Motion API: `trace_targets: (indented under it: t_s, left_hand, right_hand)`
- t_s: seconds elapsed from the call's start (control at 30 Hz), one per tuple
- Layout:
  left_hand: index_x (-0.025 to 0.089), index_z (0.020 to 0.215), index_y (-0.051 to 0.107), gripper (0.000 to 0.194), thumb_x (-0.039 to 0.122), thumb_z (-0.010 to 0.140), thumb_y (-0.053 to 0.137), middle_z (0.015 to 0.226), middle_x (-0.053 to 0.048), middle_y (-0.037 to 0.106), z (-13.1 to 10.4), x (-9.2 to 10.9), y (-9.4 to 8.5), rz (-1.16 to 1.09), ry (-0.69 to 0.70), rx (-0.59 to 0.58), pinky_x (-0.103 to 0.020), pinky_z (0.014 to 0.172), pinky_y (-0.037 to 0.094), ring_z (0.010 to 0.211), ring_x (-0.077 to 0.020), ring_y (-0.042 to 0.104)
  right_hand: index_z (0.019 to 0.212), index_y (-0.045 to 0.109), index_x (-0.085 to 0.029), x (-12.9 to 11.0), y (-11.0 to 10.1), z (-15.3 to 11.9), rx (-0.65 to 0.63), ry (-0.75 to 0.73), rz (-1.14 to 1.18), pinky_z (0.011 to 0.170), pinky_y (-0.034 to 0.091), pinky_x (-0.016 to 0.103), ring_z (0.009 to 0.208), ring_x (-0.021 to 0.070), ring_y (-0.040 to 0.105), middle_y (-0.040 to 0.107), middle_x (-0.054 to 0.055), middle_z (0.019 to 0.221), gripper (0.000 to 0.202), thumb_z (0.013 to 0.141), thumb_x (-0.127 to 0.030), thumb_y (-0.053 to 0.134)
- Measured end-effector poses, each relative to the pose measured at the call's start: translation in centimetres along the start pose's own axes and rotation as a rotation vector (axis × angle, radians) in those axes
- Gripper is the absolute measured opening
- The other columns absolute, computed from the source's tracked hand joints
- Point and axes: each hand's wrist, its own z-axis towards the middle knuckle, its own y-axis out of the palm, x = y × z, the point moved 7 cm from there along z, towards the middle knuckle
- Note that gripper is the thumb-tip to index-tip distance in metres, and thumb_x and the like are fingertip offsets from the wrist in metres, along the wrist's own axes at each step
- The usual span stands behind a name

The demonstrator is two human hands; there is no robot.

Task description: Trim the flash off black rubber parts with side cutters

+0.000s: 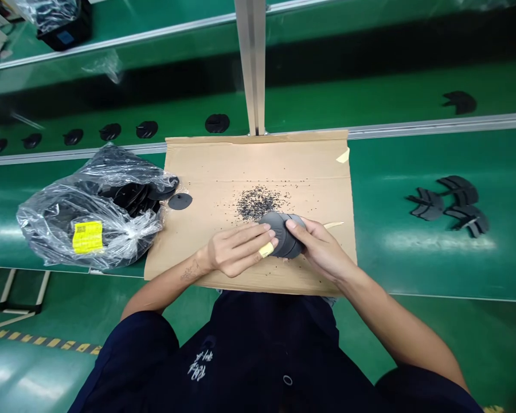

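Observation:
Several dark grey round pieces (284, 234) are stacked and slightly fanned between my hands, above the near part of a cardboard sheet (206, 166). My right hand (322, 246) grips the stack from the right, with the thumb on top. Against its left side rest the fingers of my left hand (241, 248), held close together, and one finger wears a yellow wrap. Just beyond the stack lies a scattered heap of tiny black bits (258, 202). A single dark disc (180, 201) lies at the cardboard's left side, beside an open clear plastic bag (47, 218) of black discs.
Notched dark pieces (459, 190) lie on the green bench at the right. Black round pieces (217, 123) sit along the green belt behind the cardboard. A metal post (251, 69) stands at the cardboard's far edge.

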Motion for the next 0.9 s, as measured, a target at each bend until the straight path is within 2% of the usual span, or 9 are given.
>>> trace_targets:
  t_s: [0.07, 0.17, 0.23, 0.3, 0.37, 0.43, 0.6, 0.77, 0.9]
  left_hand:
    - [0.01, 0.114, 0.072, 0.024, 0.01, 0.101, 0.051, 0.11, -0.009, 0.08, 0.0, 0.1, 0.2, -0.009, -0.012, 0.029, -0.032, 0.098, 0.067, 0.115, -0.0204, 0.075]
    - [0.014, 0.12, 0.069, 0.026, 0.01, 0.1, 0.054, 0.117, -0.007, 0.078, -0.2, -0.2, 0.8, -0.088, -0.114, -0.009, -0.037, 0.103, 0.064, 0.121, -0.0199, 0.071]
    - [0.019, 0.129, 0.065, 0.03, 0.015, 0.102, 0.053, 0.123, -0.009, 0.075, -0.4, -0.8, 0.8, -0.186, -0.278, 0.01, -0.043, 0.105, 0.061, 0.125, -0.0213, 0.068]
    - [0.019, 0.137, 0.06, 0.035, 0.029, 0.104, 0.055, 0.124, -0.013, 0.071, -1.0, -1.9, 0.8, -0.308, -0.52, 0.083, -0.044, 0.1, 0.061, 0.121, -0.0229, 0.068]
    - [0.016, 0.138, 0.06, 0.047, 0.045, 0.101, 0.058, 0.116, -0.014, 0.07, -1.6, -2.6, 1.2, -0.442, -0.724, 0.129, -0.037, 0.087, 0.062, 0.104, -0.0209, 0.069]
    - [0.016, 0.131, 0.065, 0.046, 0.049, 0.099, 0.061, 0.103, -0.01, 0.07, -1.7, -2.7, 1.9, -0.537, -0.813, 0.135, -0.03, 0.076, 0.059, 0.087, -0.016, 0.066]
    - [0.017, 0.12, 0.07, 0.029, 0.033, 0.096, 0.069, 0.094, -0.006, 0.068, -1.2, -2.4, 1.9, -0.519, -0.749, 0.173, -0.027, 0.072, 0.054, 0.083, -0.0146, 0.063]
    - [0.019, 0.123, 0.069, 0.028, 0.026, 0.096, 0.069, 0.1, -0.008, 0.071, -0.8, -1.8, 1.2, -0.52, -0.668, 0.115, -0.03, 0.076, 0.056, 0.088, -0.0162, 0.065]
    - [0.018, 0.114, 0.074, 0.029, 0.034, 0.09, 0.077, 0.101, -0.009, 0.075, -1.0, -1.4, 1.0, -0.666, -0.701, 0.168, -0.034, 0.085, 0.059, 0.097, -0.0187, 0.069]
  right_hand:
    - [0.108, 0.072, -0.019, -0.2, -0.2, 0.0, 0.012, -0.043, -0.065, 0.065, 0.056, 0.028, 0.075, 0.014, 0.062, 0.073, 0.005, 0.096, 0.046, 0.086, -0.058, 0.074]
    - [0.108, 0.072, -0.018, -0.5, -1.1, 0.0, 0.073, -0.102, -0.133, 0.077, 0.057, 0.032, 0.084, 0.0166, 0.066, 0.074, 0.006, 0.101, 0.047, 0.081, -0.055, 0.08]
    - [0.101, 0.072, -0.018, -0.7, -1.8, -0.1, 0.131, -0.144, -0.169, 0.078, 0.056, 0.032, 0.084, 0.0173, 0.066, 0.073, 0.004, 0.095, 0.044, 0.078, -0.053, 0.083]
    - [0.092, 0.069, -0.019, -0.8, -2.3, -0.4, 0.184, -0.196, -0.218, 0.074, 0.055, 0.031, 0.08, 0.0163, 0.064, 0.07, 0.002, 0.087, 0.039, 0.077, -0.051, 0.085]
    - [0.088, 0.067, -0.02, -0.9, -2.1, -0.8, 0.217, -0.258, -0.272, 0.069, 0.054, 0.029, 0.075, 0.0149, 0.062, 0.068, 0.001, 0.083, 0.035, 0.078, -0.049, 0.085]
    - [0.09, 0.065, -0.022, -0.8, -1.6, -1.0, 0.224, -0.322, -0.327, 0.07, 0.055, 0.028, 0.076, 0.0152, 0.065, 0.069, 0.001, 0.085, 0.03, 0.082, -0.046, 0.082]
    - [0.101, 0.062, -0.024, -0.9, -0.2, -1.8, 0.216, -0.509, -0.556, 0.085, 0.061, 0.033, 0.101, 0.0212, 0.074, 0.075, 0.006, 0.104, 0.017, 0.095, -0.038, 0.069]
    - [0.113, 0.061, -0.024, -1.2, 0.7, -3.2, 0.174, -0.658, -0.86, 0.081, 0.062, 0.03, 0.091, 0.0188, 0.075, 0.076, 0.006, 0.108, 0.016, 0.097, -0.02, 0.061]
    - [0.112, 0.061, -0.025, -0.5, 1.3, -4.0, 0.149, -0.696, -0.875, 0.076, 0.062, 0.03, 0.085, 0.0188, 0.076, 0.077, 0.005, 0.102, 0.017, 0.097, -0.018, 0.06]
